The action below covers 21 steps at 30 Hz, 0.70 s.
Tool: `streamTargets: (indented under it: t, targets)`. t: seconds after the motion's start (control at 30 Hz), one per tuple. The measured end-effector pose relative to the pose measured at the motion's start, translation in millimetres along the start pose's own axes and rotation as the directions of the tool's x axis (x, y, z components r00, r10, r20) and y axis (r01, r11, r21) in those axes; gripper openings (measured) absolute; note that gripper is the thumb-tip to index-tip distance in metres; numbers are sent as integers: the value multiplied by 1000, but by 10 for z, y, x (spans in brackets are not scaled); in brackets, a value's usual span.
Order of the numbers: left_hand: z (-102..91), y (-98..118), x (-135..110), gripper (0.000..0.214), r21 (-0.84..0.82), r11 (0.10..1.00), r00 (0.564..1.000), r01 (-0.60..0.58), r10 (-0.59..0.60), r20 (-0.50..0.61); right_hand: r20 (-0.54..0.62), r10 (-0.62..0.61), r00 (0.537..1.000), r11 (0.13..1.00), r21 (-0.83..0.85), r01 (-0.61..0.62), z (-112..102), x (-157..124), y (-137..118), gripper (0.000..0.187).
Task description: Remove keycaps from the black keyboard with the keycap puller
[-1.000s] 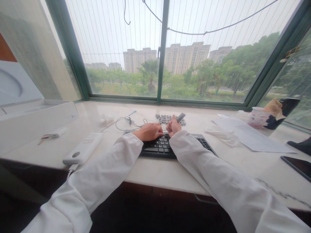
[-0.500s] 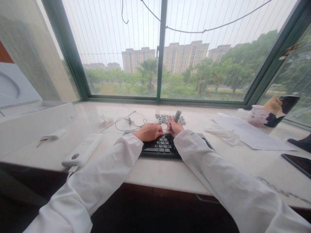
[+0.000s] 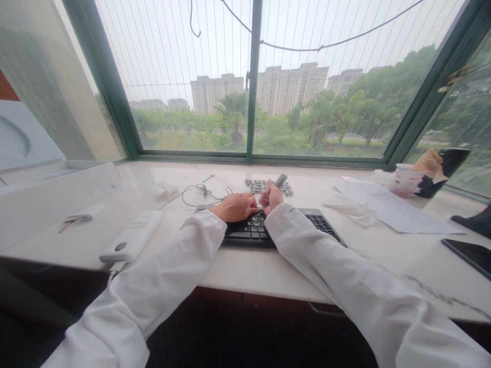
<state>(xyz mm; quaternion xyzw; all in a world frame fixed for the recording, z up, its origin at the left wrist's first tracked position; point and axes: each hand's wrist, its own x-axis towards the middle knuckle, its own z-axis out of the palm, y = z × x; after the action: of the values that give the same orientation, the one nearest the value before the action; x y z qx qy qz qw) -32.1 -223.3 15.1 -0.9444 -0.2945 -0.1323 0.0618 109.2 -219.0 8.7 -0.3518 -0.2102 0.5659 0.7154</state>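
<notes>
A black keyboard (image 3: pixel 253 230) lies on the pale stone counter (image 3: pixel 268 266) in front of the window. My left hand (image 3: pixel 233 207) rests palm down on the keyboard's far left part, fingers curled onto the keys. My right hand (image 3: pixel 270 197) is closed around a small grey tool (image 3: pixel 281 180) that sticks up and away from the fist, right beside the left hand. Just beyond both hands several loose dark keycaps (image 3: pixel 264 186) lie in rows on the counter. White sleeves cover both arms.
A white power bank (image 3: pixel 132 236) and a small white stick with a key (image 3: pixel 82 213) lie left. A thin cable (image 3: pixel 197 193) coils behind the keyboard. Crumpled tissue (image 3: pixel 351 210), papers (image 3: pixel 395 212), a cup (image 3: pixel 404 180) and a phone (image 3: pixel 466 254) sit right. A white box (image 3: pixel 53 189) stands far left.
My right hand with the grey tool tilted upright, then shifted slightly left, close against the left hand. The left hand stayed on the keys.
</notes>
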Motion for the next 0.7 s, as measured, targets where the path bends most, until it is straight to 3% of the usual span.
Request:
streamTargets:
  t: [0.3,0.57,0.7]
  targets:
    - [27,-32,10,25,-23,1000,1000,-18,18,-6,120,-107,987,994,15,106,20,-41,33,54]
    - [10,-18,-1,27,-25,1000,1000,7,-6,6,-65,-153,986,988,-6,153,-4,19,20,46]
    - [-39,16,-9,27,-3,1000,1000,14,-14,11,-81,-140,987,990,-12,139,-21,48,26,46]
